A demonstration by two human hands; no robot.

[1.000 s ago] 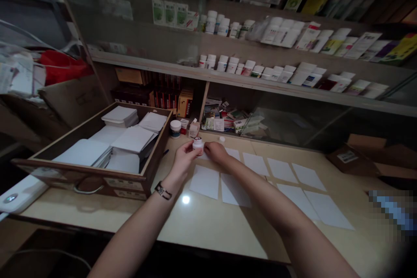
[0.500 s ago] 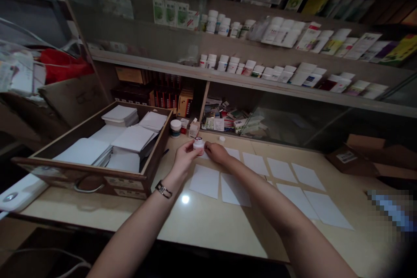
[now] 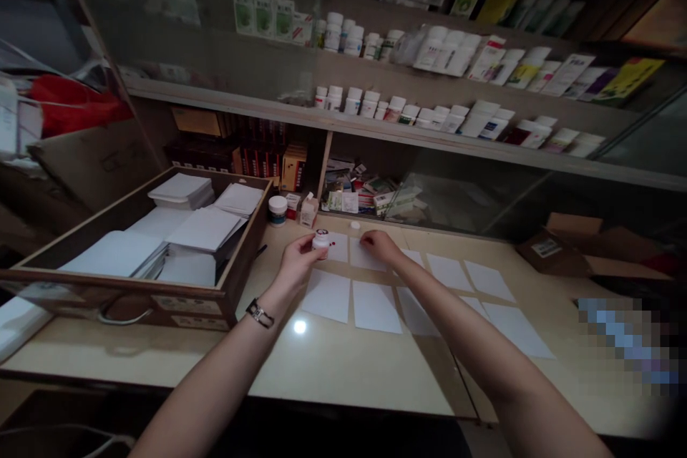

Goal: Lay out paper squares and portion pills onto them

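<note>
My left hand (image 3: 297,259) is wrapped round a small white pill bottle (image 3: 320,243), held upright with its top uncapped and dark contents at the mouth. Beside it, small dark red pills (image 3: 332,244) lie on a white paper sheet (image 3: 339,254). My right hand (image 3: 381,247) hovers at the neighbouring sheet (image 3: 359,255), fingers pinched together and pointing down; whatever is between them is too small to see. A white cap (image 3: 355,226) rests on the table behind the sheets. More white sheets (image 3: 376,306) are spread in two rows, partly under my right forearm.
At left, a wooden drawer (image 3: 230,304) holding stacks of white paper sits on the table. A white jar (image 3: 278,210) and a small carton (image 3: 308,210) stand behind it. Shelves (image 3: 376,125) of medicine bottles line the back. An opened cardboard box (image 3: 550,247) is at right.
My right hand has moved right, from beside the bottle to the second sheet. Red pills now show on the first sheet. My left hand still holds the bottle; the view has shifted slightly.
</note>
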